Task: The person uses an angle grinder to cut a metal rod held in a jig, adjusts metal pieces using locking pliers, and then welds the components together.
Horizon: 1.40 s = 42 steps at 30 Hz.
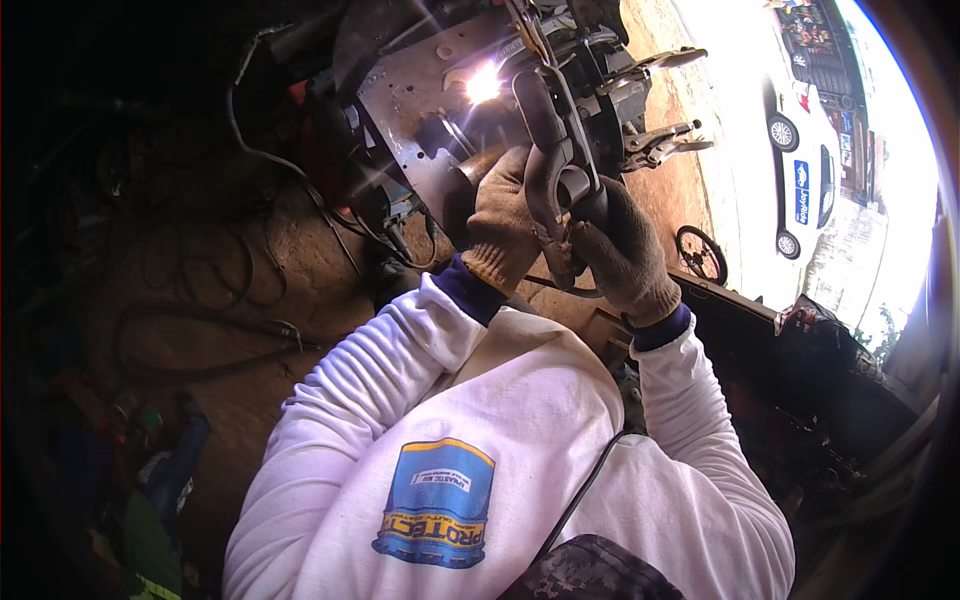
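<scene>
White-hot glare (484, 83) with streaks burns on a grey metal plate (415, 95) with holes in it. My left hand (505, 215), in a brown work glove, is closed close below the glare. A tan cylindrical piece (480, 163) sticks out beside its fingers. My right hand (625, 250), gloved alike, is closed a little to the right. Large locking pliers (545, 185) hang in front of both hands, their handles covering the fingers in part. What either hand holds is hidden behind them and in shadow.
More locking pliers (660, 145) stick out right of the plate. Cables (290, 165) run down its left side, and a looped hose (200, 370) lies on the brown ground. A small spoked wheel (700, 255) stands at right, with a white car (805, 160) beyond in bright light.
</scene>
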Each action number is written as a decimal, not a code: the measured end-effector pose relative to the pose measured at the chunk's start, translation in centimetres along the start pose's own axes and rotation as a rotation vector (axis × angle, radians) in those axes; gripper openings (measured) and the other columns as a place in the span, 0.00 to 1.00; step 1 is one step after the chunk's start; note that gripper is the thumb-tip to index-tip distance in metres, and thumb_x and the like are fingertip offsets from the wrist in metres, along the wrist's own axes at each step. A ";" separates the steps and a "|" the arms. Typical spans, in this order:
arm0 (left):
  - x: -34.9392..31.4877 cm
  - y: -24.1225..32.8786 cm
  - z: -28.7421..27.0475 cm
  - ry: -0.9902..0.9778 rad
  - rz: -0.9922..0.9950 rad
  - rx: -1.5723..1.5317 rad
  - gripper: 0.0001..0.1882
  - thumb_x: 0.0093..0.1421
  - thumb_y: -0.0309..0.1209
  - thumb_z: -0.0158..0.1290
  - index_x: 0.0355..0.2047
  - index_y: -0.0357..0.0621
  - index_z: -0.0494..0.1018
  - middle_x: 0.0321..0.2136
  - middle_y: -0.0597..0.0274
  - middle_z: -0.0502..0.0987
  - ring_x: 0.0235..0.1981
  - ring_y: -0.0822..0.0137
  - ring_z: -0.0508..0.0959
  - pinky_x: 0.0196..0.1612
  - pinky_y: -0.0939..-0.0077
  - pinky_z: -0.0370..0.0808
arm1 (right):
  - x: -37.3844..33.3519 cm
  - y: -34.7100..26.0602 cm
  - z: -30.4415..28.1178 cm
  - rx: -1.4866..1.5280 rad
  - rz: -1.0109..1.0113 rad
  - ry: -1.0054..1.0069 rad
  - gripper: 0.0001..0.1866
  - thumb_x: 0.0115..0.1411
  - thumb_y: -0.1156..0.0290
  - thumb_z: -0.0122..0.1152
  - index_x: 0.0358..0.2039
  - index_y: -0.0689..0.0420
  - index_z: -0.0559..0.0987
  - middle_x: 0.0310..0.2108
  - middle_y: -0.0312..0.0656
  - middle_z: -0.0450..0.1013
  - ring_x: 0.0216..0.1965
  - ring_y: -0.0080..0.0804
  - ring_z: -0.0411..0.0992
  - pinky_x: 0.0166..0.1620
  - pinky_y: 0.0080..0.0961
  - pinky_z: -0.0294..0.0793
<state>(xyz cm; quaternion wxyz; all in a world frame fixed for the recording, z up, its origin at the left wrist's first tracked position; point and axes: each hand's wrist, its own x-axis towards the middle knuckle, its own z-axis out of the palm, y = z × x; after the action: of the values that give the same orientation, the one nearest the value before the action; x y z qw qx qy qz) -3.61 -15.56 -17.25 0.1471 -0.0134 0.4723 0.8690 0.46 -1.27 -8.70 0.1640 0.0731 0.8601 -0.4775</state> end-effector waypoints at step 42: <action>-1.2 -2.6 1.3 0.083 0.385 0.370 0.15 0.65 0.30 0.58 0.50 0.36 0.75 0.38 0.63 0.77 0.37 0.74 0.76 0.42 0.78 0.75 | -1.6 0.1 0.1 0.114 0.032 -0.013 0.25 0.65 0.69 0.57 0.59 0.66 0.67 0.34 0.36 0.73 0.31 0.20 0.72 0.34 0.20 0.74</action>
<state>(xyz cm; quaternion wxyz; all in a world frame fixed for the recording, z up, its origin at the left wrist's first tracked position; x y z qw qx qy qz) -1.63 -13.45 -18.49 -0.0405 0.0680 0.6224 0.7787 2.05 -1.29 -8.23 0.1731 0.0930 0.8291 -0.5234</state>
